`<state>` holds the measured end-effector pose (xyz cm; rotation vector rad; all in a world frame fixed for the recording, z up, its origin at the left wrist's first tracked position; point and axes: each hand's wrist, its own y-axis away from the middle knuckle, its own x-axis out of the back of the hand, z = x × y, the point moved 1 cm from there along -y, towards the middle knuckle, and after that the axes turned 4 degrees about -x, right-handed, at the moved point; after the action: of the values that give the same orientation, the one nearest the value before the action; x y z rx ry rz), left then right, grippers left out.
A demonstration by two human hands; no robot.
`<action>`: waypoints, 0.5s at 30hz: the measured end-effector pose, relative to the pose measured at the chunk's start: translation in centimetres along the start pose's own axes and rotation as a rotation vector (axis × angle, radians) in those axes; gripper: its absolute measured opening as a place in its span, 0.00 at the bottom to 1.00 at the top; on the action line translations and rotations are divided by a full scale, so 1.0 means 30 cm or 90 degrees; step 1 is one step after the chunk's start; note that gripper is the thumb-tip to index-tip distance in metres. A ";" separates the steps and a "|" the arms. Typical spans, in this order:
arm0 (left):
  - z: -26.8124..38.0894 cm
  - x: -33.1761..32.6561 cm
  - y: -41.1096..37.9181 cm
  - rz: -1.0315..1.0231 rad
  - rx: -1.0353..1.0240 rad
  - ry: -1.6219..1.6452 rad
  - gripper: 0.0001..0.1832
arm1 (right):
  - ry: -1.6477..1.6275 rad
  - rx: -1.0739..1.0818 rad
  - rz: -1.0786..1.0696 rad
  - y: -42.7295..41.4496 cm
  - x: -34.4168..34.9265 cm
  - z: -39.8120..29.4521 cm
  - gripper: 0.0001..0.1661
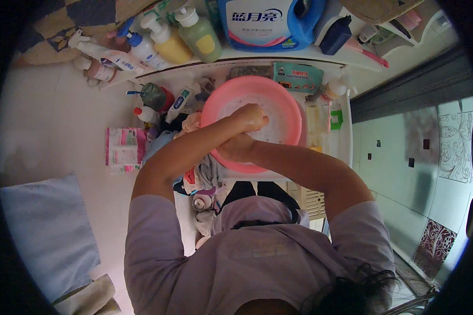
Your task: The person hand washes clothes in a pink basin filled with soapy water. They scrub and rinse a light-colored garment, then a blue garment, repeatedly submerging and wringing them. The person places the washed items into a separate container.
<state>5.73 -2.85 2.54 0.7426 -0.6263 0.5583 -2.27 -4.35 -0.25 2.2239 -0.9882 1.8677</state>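
A round pink plastic basin (293, 122) stands in front of me, holding sudsy water (278, 134) with white foam. My left hand (250, 117) is over the basin, its fingers curled into a fist; nothing shows sticking out of it. Below it, my right hand (235, 147) lies at the underside of my left wrist, over the basin's near left side. My forearms cross here, and the right fingers are mostly hidden. Piled clothes (209, 171) touch the basin's left side, a grey piece among them.
Behind the basin, a shelf carries a blue detergent jug (260, 27), a green pump bottle (200, 37) and a yellow one (171, 43). A toothpaste tube (180, 104) and a cup (153, 96) stand left. A pink-white packet (125, 146) lies farther left; a bottle (334, 88) is at right.
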 end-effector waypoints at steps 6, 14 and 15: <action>0.004 -0.029 -0.009 -0.024 0.067 -0.018 0.18 | -0.102 -0.054 -0.070 0.010 0.006 -0.003 0.19; -0.023 -0.136 -0.031 -0.004 0.095 -0.060 0.18 | -0.239 -0.228 -0.083 0.041 -0.027 -0.025 0.13; -0.033 -0.155 -0.040 -0.004 0.092 -0.078 0.19 | -0.275 -0.246 -0.110 0.044 -0.012 -0.030 0.13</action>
<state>3.64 -3.95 -1.77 0.9188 -0.7015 0.5591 -3.71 -4.83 -0.79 2.4085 -1.0573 1.0360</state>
